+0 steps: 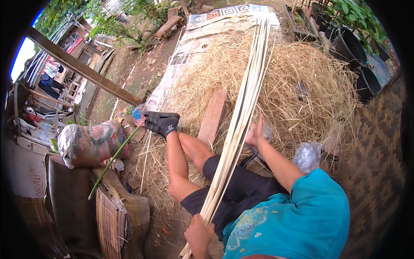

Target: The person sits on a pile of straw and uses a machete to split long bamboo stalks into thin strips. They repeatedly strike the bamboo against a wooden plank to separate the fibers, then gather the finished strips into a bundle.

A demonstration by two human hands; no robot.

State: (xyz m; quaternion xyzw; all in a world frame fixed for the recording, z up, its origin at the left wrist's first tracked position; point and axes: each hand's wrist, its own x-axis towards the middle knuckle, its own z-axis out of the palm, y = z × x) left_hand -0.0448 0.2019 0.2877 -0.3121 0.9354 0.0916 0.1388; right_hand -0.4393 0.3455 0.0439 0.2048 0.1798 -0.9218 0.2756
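A long bundle of pale, thin split bamboo strips slants across my lap, its far end over a heap of shavings. My left hand is closed around the bundle close to its near end. Just right of the strips, about halfway along, my right hand is open with its fingers stretched upward. Whether it touches the strips I cannot tell. Beneath the bundle are my legs in dark shorts, stretched out toward the far left.
Curly shavings lie heaped on a printed sheet. A reddish wooden plank rests beside my leg. On the left are a stuffed sack, a green stick and a wooden beam. At right are a clear plastic bag and a woven wall.
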